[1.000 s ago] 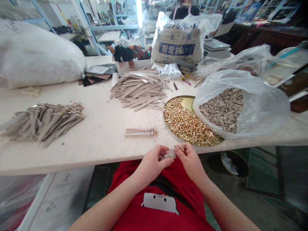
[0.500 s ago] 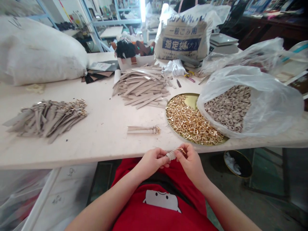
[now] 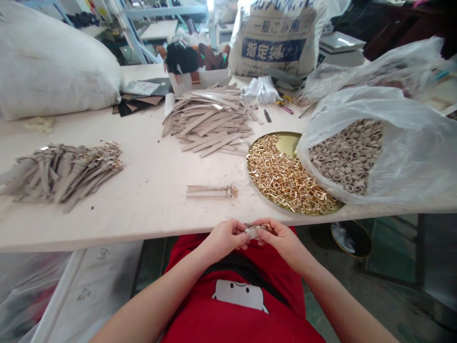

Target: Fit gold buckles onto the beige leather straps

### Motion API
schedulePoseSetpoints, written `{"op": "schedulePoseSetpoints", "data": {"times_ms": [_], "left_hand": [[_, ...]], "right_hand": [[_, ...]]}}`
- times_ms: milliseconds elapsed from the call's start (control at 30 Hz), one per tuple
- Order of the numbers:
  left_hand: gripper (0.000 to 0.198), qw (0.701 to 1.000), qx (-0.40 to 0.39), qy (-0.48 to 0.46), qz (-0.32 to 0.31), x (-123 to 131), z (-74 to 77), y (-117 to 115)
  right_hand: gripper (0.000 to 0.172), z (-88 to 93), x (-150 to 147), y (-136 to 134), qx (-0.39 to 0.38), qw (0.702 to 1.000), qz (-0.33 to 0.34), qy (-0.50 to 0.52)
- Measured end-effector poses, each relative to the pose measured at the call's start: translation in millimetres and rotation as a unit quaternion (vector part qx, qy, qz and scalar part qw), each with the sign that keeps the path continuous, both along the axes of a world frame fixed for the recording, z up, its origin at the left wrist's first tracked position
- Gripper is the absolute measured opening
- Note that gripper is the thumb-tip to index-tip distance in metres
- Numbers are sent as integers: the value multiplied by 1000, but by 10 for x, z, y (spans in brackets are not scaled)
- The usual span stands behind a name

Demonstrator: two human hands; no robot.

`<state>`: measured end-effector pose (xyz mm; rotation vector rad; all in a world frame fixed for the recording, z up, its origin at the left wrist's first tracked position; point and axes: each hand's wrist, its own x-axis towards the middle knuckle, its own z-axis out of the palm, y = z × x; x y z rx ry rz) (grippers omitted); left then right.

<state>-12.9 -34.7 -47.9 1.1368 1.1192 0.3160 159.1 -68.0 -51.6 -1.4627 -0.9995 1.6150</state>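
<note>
My left hand [image 3: 224,238] and my right hand [image 3: 282,238] meet just below the table's front edge, above my red shirt. Together they pinch a short beige strap piece [image 3: 253,232] with a small gold buckle at its right end. Both hands have their fingers closed on it. On the table just beyond them lies one finished strap with a gold buckle [image 3: 212,191]. To the right sits a round gold tray [image 3: 283,143] heaped with gold buckles [image 3: 285,178].
A pile of buckled straps [image 3: 60,169] lies at the left, a stack of plain beige straps [image 3: 209,121] at the middle back. A clear plastic bag of beige loops [image 3: 371,147] sits at the right. Big white sacks [image 3: 46,66] and a printed bag [image 3: 274,40] stand behind.
My hands have stayed together on the strap piece, dropping slightly toward my lap. The camera has tilted down a little, so the table's contents sit higher in view.
</note>
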Motion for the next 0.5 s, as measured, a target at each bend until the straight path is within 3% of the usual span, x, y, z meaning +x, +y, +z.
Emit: {"op": "schedulePoseSetpoints", "data": {"times_ms": [67, 267, 500], "left_hand": [[27, 1000, 11, 6, -9, -2, 20, -1], [28, 992, 101, 66, -35, 47, 22, -23], [23, 979, 152, 121, -62, 89, -1, -40]], "right_hand": [[28, -22, 23, 4, -10, 1000, 4, 3], [29, -106, -92, -9, -15, 997, -80, 3], [28, -111, -185, -101, 4, 994, -105, -14]]}}
